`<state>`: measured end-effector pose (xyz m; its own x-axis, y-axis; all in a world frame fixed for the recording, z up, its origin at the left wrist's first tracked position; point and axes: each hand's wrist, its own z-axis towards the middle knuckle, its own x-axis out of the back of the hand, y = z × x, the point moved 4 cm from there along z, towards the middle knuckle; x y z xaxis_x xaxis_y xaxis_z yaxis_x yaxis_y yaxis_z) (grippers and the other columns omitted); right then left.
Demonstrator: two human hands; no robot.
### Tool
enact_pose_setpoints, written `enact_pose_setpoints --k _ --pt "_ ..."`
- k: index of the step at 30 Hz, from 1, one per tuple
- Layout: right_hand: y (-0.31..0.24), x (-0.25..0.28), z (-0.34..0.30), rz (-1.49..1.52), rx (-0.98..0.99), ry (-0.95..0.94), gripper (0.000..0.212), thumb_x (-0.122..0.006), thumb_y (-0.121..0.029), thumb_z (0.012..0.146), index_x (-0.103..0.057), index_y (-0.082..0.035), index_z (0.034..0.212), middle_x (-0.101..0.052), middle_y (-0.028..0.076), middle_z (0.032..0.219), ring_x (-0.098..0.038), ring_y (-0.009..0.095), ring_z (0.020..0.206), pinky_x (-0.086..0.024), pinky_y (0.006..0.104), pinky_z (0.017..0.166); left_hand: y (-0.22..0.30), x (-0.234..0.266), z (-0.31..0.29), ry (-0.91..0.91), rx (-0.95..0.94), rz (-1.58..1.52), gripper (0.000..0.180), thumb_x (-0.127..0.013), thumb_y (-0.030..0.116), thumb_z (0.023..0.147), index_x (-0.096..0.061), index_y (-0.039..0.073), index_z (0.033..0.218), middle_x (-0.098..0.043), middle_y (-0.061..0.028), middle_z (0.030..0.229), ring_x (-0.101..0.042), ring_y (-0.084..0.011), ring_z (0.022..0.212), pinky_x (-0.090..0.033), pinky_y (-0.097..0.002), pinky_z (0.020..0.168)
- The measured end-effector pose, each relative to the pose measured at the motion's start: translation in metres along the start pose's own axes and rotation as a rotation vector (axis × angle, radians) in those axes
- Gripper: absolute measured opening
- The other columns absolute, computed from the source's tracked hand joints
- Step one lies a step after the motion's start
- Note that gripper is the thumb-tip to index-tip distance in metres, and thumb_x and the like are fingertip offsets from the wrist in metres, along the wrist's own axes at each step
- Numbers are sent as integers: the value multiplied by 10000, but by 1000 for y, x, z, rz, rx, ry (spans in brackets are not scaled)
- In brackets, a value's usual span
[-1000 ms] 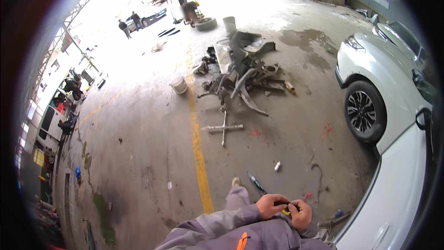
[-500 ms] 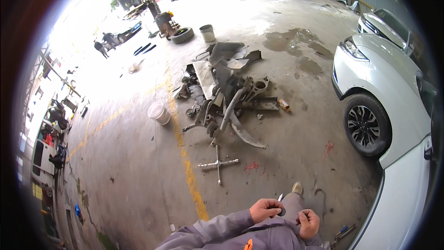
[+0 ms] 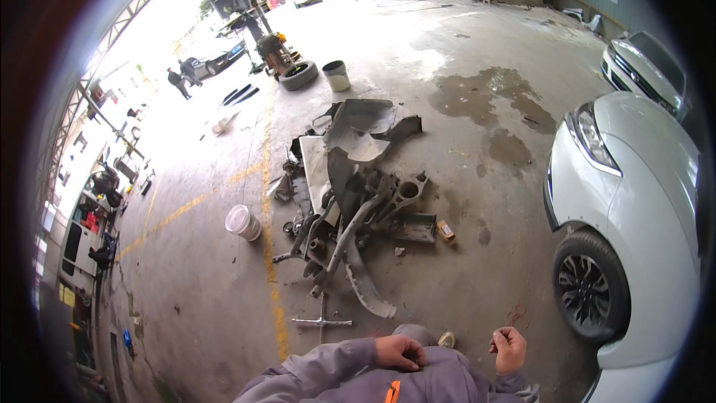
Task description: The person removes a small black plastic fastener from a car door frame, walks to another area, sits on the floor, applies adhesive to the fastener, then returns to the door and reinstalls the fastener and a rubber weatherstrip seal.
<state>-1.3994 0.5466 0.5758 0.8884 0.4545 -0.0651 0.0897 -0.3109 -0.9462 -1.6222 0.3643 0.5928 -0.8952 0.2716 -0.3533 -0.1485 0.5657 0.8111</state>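
Observation:
My left hand (image 3: 401,352) lies low against the front of my grey-purple work clothes, its fingers curled downward. Anything inside it is hidden. To the right, my right hand (image 3: 509,349) is raised with thumb and fingertips pinched together; what they hold, if anything, is too small to make out. An orange object (image 3: 392,392) shows on my clothing below the left hand. On the floor just ahead lies a silver cross-shaped lug wrench (image 3: 322,322), touched by neither hand.
A heap of used car parts (image 3: 350,201) lies ahead. Left of it stands a white bucket (image 3: 243,223). A small box (image 3: 445,231) sits at its right. A white car (image 3: 634,179) stands close on my right. Farther off are a tire (image 3: 299,76) and two people (image 3: 183,78).
My viewpoint has shifted, bringing the wrench and parts heap lower in view. My hands have moved farther apart. The dark round piece at my left hand no longer shows.

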Motion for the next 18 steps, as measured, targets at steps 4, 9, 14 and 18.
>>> enact_pose_setpoints --k 4,9,14,18 --pt "-29 -5 98 -30 -6 -122 97 -601 -89 898 -613 4 872 -613 43 711 -546 87 583 -464 226 544 41 80 55 252 135 480 189 -715 136 807 -670 56 972 -674 -55 846 -621 -129 787 -503 -285 711" --pt "-53 -22 230 -101 -15 -293 106 -635 -88 886 -635 13 916 -642 38 766 -584 86 667 -475 235 601 96 200 139 764 41 304 175 -665 92 859 -662 19 1018 -691 -49 886 -634 -108 829 -511 -274 744" --pt "-167 -46 375 -486 366 -242 208 -677 -147 831 -644 -15 988 -655 114 772 -618 171 683 -505 307 651 226 307 219 705 -379 -230 190 -649 51 896 -637 29 1085 -649 1 912 -568 -56 745 -467 -223 667" --pt "-239 -58 461 -478 434 -322 242 -669 -119 855 -625 -7 1064 -657 130 809 -644 163 724 -506 292 657 326 354 298 401 -311 -428 154 -637 28 907 -621 25 1060 -632 12 902 -562 -56 708 -464 -195 642"
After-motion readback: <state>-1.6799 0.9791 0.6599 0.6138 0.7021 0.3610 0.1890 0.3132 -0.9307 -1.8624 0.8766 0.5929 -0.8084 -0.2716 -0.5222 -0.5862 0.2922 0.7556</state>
